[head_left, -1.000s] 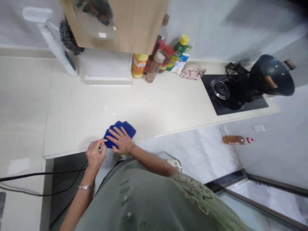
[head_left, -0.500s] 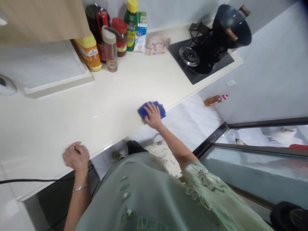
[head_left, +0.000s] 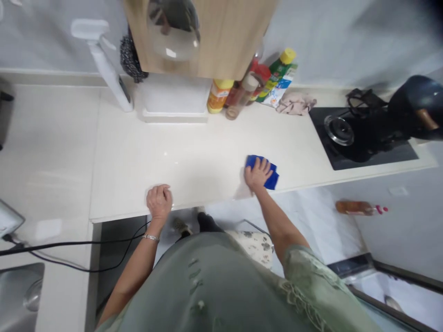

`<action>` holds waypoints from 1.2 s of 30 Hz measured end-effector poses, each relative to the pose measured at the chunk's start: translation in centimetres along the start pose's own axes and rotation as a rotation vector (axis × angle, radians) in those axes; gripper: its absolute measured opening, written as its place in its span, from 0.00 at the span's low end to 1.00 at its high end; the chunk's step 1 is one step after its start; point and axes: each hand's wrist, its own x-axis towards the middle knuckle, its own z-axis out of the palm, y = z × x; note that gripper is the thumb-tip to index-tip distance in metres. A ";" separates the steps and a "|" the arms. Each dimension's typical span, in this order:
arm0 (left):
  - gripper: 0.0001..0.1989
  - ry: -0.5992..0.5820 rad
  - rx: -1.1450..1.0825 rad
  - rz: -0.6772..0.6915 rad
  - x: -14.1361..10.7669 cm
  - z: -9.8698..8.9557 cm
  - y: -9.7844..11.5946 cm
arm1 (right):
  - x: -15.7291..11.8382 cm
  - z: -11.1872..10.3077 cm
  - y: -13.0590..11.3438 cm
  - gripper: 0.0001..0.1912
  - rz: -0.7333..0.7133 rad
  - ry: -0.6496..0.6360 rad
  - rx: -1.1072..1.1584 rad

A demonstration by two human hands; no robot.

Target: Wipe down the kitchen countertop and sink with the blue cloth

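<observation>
Near the counter's front edge, my right hand (head_left: 258,173) lies with spread fingers on a folded blue cloth (head_left: 272,179), pressing it against the white countertop (head_left: 207,161). My left hand (head_left: 159,201) rests on the counter further left, its fingers curled in and nothing visible in them. A silver bracelet (head_left: 151,237) circles the left wrist. Several bottles stand at the back of the counter, among them a yellow one (head_left: 218,96) and a green one with a yellow cap (head_left: 277,74). Beside them lies a crumpled pinkish cloth (head_left: 296,103).
A black hob (head_left: 367,133) with a dark wok (head_left: 415,103) is at the right. A wooden cabinet (head_left: 214,37) overhangs the back. Black cables (head_left: 69,244) cross the left front near a sink (head_left: 17,295). An amber bottle (head_left: 355,208) is beyond the front edge at right.
The view has turned left, bringing the sink and a white handled tool into sight. My right hand stays spread on the blue cloth; my left hand remains on the counter, curled.
</observation>
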 end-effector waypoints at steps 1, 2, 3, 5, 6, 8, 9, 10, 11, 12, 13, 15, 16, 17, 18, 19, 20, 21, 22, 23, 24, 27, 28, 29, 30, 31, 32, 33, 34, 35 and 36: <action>0.16 0.008 0.002 0.006 0.0 0.0 -0.1 | -0.7 0.5 -3.2 0.36 -0.056 -0.028 -0.017; 0.16 0.017 0.005 0.014 -0.1 0.1 -0.1 | -1.5 0.8 -6.5 0.36 -0.129 -0.059 -0.028; 0.15 0.024 0.009 0.021 -0.1 0.1 -0.1 | -2.5 1.1 -9.6 0.36 -0.221 -0.092 -0.026; 0.15 0.030 0.014 0.031 -0.2 0.1 -0.2 | -5.1 1.2 -14.9 0.37 -0.398 -0.137 0.017; 0.15 0.030 0.015 0.035 -0.2 0.1 -0.2 | -6.7 1.1 -16.8 0.37 -0.487 -0.155 0.050; 0.14 0.030 0.012 0.041 -0.2 0.0 -0.2 | -10.2 0.8 -19.2 0.37 -0.657 -0.186 0.114; 0.14 0.029 0.007 0.045 -0.2 0.0 -0.3 | -11.9 0.6 -19.6 0.37 -0.739 -0.200 0.142; 0.15 0.028 0.002 0.048 -0.2 -0.1 -0.3 | -13.5 0.5 -19.6 0.37 -0.819 -0.214 0.165; 0.15 0.025 -0.002 0.052 -0.3 -0.2 -0.4 | -14.8 0.3 -19.1 0.36 -0.897 -0.229 0.184; 0.15 0.022 -0.007 0.056 -0.3 -0.3 -0.6 | -15.7 0.2 -18.3 0.36 -0.971 -0.242 0.200; 0.15 0.015 -0.011 0.061 -0.4 -0.5 -0.7 | -16.3 0.0 -17.1 0.35 -1.034 -0.254 0.211; 0.16 -0.003 -0.019 0.073 -0.6 -1.0 -1.1 | -16.1 -0.3 -14.2 0.34 -1.099 -0.267 0.216; 0.16 -0.011 -0.022 0.076 -0.6 -1.2 -1.3 | -15.4 -0.5 -12.5 0.34 -1.091 -0.264 0.209; 0.16 -0.014 -0.023 0.072 -0.7 -1.4 -1.5 | -14.3 -0.6 -10.6 0.33 -1.059 -0.253 0.194; 0.16 -0.013 -0.020 0.059 -0.7 -1.5 -1.6 | -13.0 -0.7 -8.8 0.33 -1.007 -0.237 0.173; 0.17 -0.009 -0.013 0.038 -0.7 -1.6 -1.7 | -11.4 -0.7 -6.8 0.34 -0.939 -0.214 0.146; 0.17 -0.003 -0.004 0.009 -0.6 -1.6 -1.7 | -9.6 -0.7 -4.9 0.34 -0.865 -0.189 0.114; 0.17 0.002 0.010 -0.027 -0.5 -1.6 -1.6 | -7.7 -0.6 -3.0 0.33 -0.792 -0.164 0.080; 0.17 0.006 0.028 -0.069 -0.3 -1.5 -1.5 | -5.7 -0.5 -1.2 0.33 -0.724 -0.143 0.046; 0.17 0.011 0.050 -0.115 -0.1 -1.5 -1.3 | -3.7 -0.5 0.5 0.33 -0.662 -0.126 0.014; 0.17 0.014 0.073 -0.160 0.1 -1.4 -1.1 | -1.6 -0.4 2.1 0.33 -0.607 -0.116 -0.014; 0.17 0.007 0.112 -0.257 0.6 -1.3 -0.6 | 4.3 -0.4 6.0 0.34 -0.461 -0.110 -0.065; 0.17 0.000 0.108 -0.270 0.7 -1.3 -0.5 | 6.3 -0.4 7.1 0.34 -0.411 -0.108 -0.071; 0.17 -0.006 0.100 -0.277 0.9 -1.3 -0.5 | 8.1 -0.4 8.1 0.34 -0.361 -0.104 -0.072; 0.17 -0.010 0.093 -0.288 1.0 -1.4 -0.4 | 9.9 -0.4 9.0 0.34 -0.311 -0.098 -0.069; 0.17 -0.017 0.085 -0.301 1.0 -1.5 -0.4 | 11.7 -0.3 10.0 0.34 -0.263 -0.091 -0.064; 0.17 -0.032 0.076 -0.318 1.1 -1.6 -0.4 | 13.3 -0.3 10.9 0.34 -0.217 -0.085 -0.060; 0.17 -0.052 0.066 -0.337 1.2 -1.7 -0.3 | 14.9 -0.3 11.9 0.35 -0.172 -0.083 -0.057; 0.17 -0.070 0.056 -0.357 1.3 -1.8 -0.2 | 16.5 -0.2 12.9 0.35 -0.127 -0.083 -0.056; 0.17 -0.082 0.052 -0.377 1.5 -1.9 -0.1 | 18.0 -0.3 13.9 0.36 -0.081 -0.088 -0.055; 0.17 -0.088 0.057 -0.401 1.6 -1.9 -0.1 | 19.4 -0.4 14.8 0.36 -0.030 -0.094 -0.053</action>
